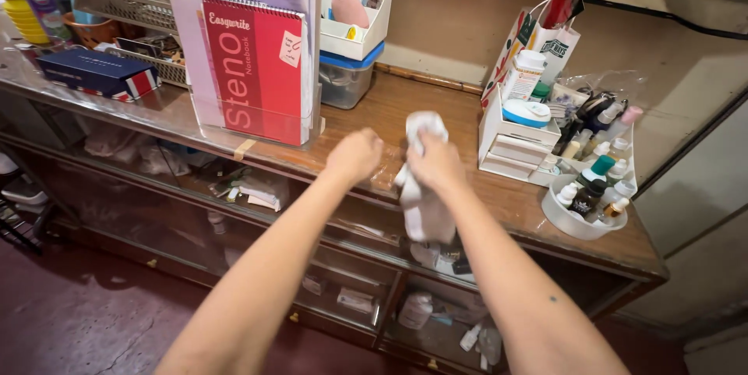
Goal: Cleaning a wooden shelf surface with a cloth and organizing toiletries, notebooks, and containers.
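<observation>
Right hand (436, 163) grips white cloth (425, 207), long axis vertical (tail hanging below fist); left hand (354, 155) fisted beside, contents unclear.

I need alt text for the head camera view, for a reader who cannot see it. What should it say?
Seen from above, a person's right hand grips a white cloth over a wooden counter, with the left hand closed in a fist beside it. A red spiral notebook stands to the left, and a white organizer and a round tray of small bottles sit to the right.
</observation>
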